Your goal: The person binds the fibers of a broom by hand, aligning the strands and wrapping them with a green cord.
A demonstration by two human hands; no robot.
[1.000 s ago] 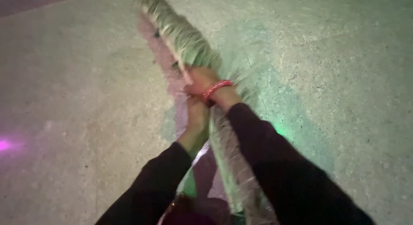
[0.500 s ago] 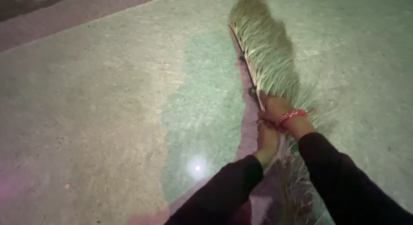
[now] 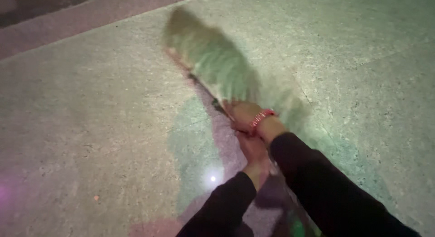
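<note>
Broom point(image 3: 213, 60), a pale bundle of grass bristles, stretches up and to the left beyond the fingers, its head blurred against the floor point(image 3: 90, 128). Right hand point(image 3: 244, 115) has its fingers wrapped tight round the bound neck of the bundle, just below where the bristles spread. A red bangle point(image 3: 262, 118) sits on that wrist, directly behind the knuckles. Left hand point(image 3: 253, 151) grips the handle end just behind the right one, fingers closed round it, the two hands touching. Both arms wear dark sleeves point(image 3: 326, 191). Beneath the hands the speckled stone shows a darker patch, and a small bright light spot point(image 3: 213, 178) lies left of the left wrist.
</note>
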